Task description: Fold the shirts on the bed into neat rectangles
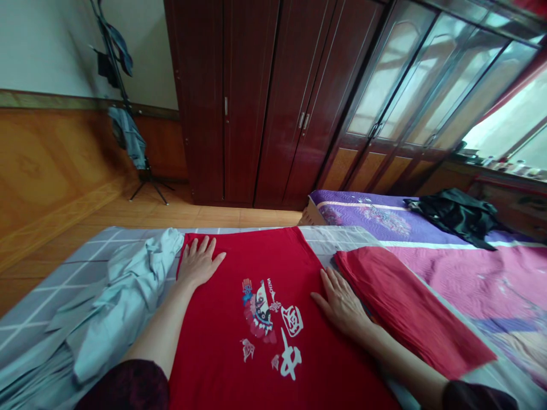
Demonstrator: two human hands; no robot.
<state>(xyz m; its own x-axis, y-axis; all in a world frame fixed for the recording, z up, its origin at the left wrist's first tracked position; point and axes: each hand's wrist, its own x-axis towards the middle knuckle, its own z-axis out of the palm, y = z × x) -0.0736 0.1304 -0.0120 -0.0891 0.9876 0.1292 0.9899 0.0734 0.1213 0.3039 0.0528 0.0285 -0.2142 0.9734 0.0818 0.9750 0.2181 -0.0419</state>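
A red T-shirt (222, 341) with a printed figure and white characters lies spread flat in front of me. My left hand (199, 263) rests palm down near its far left corner, fingers spread. On the shirt's right edge lies my right hand (344, 300), flat, its thumb apart from the other fingers. Just right of that hand is a folded red cloth (410, 307). A crumpled pale grey-blue garment (115, 307) lies to the left, beside my left forearm.
Everything rests on a grey checked bedspread (81, 259). Farther right, a purple and pink bed cover (465, 276) carries a black garment (459, 213). Dark red wardrobes (252, 102) stand beyond the bed, and a coat stand (147, 171) at the back left.
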